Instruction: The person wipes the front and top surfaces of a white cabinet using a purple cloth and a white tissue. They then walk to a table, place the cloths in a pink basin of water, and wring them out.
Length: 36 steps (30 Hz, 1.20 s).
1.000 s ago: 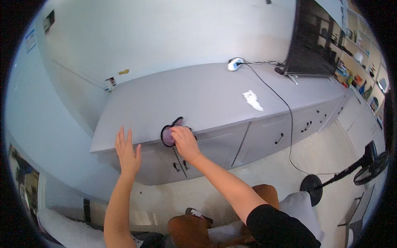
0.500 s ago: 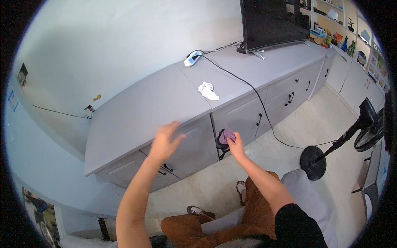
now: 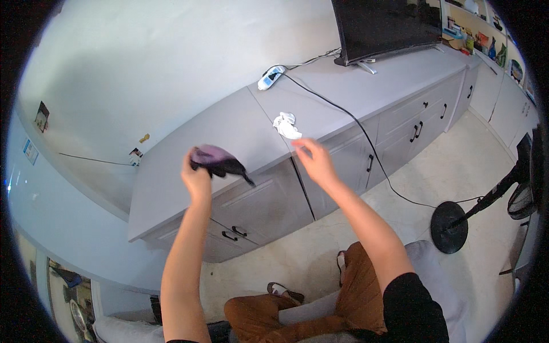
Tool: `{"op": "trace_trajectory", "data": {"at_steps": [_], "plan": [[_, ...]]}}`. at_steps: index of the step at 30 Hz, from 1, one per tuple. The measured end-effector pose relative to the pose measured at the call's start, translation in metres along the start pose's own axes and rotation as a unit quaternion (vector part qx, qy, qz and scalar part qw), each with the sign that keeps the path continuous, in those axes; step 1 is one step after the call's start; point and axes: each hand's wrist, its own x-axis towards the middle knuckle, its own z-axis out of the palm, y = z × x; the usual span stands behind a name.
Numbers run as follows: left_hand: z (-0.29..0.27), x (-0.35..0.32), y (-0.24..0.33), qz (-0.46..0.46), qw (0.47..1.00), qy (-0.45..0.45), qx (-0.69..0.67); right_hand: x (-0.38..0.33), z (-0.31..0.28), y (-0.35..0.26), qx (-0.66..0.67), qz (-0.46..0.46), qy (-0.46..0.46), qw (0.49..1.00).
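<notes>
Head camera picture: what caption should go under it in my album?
Left hand holds a purple-and-black cloth above a grey cabinet; right hand reaches near a crumpled white cloth.

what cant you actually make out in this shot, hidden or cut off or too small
- Head view: the purple and black cloth is bunched in the left hand; its full shape is hidden by its own folds and the fingers.
- The crumpled white item on the grey cabinet top is too small to identify.
- The dark screen is cut off by the top edge.
- The standing fan runs into the dark fisheye rim.
</notes>
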Motion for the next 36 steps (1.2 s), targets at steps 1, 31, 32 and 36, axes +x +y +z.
{"op": "trace_trajectory", "data": {"at_steps": [1, 31, 32, 36], "plan": [[-0.011, 0.016, -0.001, -0.032, 0.999, 0.021, -0.017, 0.017, 0.012, 0.000, -0.037, -0.034, 0.002, 0.999], [-0.140, -0.310, -0.092, -0.264, 0.870, -0.316, -0.272, -0.278, 0.046, -0.108, 0.257, 0.337, -0.308, 0.852], [-0.144, -0.313, -0.092, -0.230, 0.889, -0.314, -0.241, -0.281, 0.044, -0.112, 0.248, 0.332, -0.343, 0.843], [-0.169, -0.315, -0.083, -0.157, 0.902, -0.352, -0.193, -0.290, 0.035, -0.115, 0.157, 0.307, -0.441, 0.828]]}}
